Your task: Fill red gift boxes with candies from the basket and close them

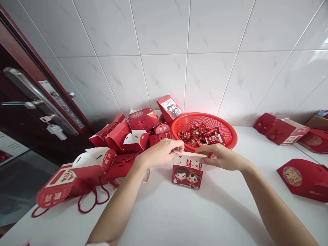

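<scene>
A small red and white candy box with a cartoon couple on its front stands on the white table. My left hand pinches the left end of its top flap. The right end is held between the fingers of my right hand. The flap is seen nearly edge-on, so the inside of the box is hidden. Just behind my hands sits a red plastic basket containing many red-wrapped candies. Part of its front rim is covered by my hands.
On the left lie several red gift boxes, some with open tops and cord handles. A box with a couple picture leans near the tiled wall. More red boxes are at right. A door stands far left.
</scene>
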`<state>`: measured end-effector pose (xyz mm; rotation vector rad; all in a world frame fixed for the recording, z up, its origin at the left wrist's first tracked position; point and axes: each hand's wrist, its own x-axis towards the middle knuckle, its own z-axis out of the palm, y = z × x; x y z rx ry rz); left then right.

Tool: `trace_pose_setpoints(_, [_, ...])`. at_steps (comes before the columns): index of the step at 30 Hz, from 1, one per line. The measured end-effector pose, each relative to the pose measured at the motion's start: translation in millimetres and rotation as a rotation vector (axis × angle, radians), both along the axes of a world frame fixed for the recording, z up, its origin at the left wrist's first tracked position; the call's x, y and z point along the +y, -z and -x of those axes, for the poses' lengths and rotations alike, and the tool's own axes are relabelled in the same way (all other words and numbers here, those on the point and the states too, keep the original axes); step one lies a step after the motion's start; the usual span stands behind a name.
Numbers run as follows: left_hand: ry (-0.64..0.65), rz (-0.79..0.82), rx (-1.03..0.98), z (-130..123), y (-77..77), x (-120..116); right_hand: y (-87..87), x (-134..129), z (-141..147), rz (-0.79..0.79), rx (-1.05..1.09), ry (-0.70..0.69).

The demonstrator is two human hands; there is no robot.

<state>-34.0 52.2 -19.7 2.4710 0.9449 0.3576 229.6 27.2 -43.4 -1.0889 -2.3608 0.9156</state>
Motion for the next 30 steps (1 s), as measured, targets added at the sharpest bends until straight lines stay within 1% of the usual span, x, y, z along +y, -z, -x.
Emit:
trace_pose_setpoints(3, [0.016,-0.007,-0.032,1,0.7,3,1.4,2,0,-0.019,0.026,-0.006])
trace_pose_setpoints(5, [0.017,-0.003,-0.089,2,1.2,5,3.2,4,-2,0.013,0.091,-0.019])
trace_pose_setpoints(8, [-0.013,0.010,-0.242,4,3.5,9,6.1,8,-7,0.142,0.272,-0.016])
trace_pose_setpoints(11, [-0.034,0.041,-0.365,6,8.0,14,10.0,11,-12,0.253,0.466,0.043])
trace_pose_setpoints(14, [-0.019,0.055,-0.448,7,12.0,18,15.3,15,-14,0.249,0.609,0.089])
trace_pose_setpoints(16, [-0.011,0.075,-0.481,7,12.7,20,19.4,17,-15,0.229,0.668,0.106])
trace_pose_setpoints(21, [0.031,0.130,-0.446,10,9.4,19,26.1,20,-14,0.197,0.699,0.136])
trace_pose_setpoints(26, [0.104,0.219,-0.405,12,7.6,21,24.5,19,-13,0.199,0.689,0.149])
trace_pose_setpoints(28, [0.101,0.238,-0.400,12,7.9,21,23.5,18,-12,0.203,0.683,0.147])
trace_pose_setpoints(30, [0.075,0.221,-0.392,11,9.3,21,23.2,18,-11,0.191,0.668,0.154])
